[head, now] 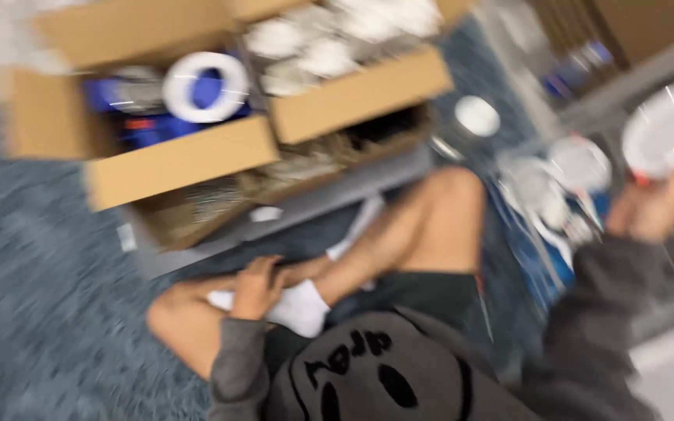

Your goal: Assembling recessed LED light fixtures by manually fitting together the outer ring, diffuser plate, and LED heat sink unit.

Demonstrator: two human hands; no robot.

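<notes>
Up at my right, my right hand (657,206) grips a white disc (668,129); my left hand (255,288) rests on my sock (302,308) (blurry). A loose grip could drop it.

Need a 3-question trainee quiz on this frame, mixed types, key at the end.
1. True or false: the right hand is raised and holds a round white disc.
2. Where does the left hand rest?
A. inside a cardboard box
B. on the person's own leg by the white sock
C. on the white ring
3. Fill in: the white ring lies in the open ____ on the blue carpet.

Key:
1. True.
2. B. The frame is blurred, but the hand is plainly on the leg beside the sock.
3. cardboard box.
</notes>
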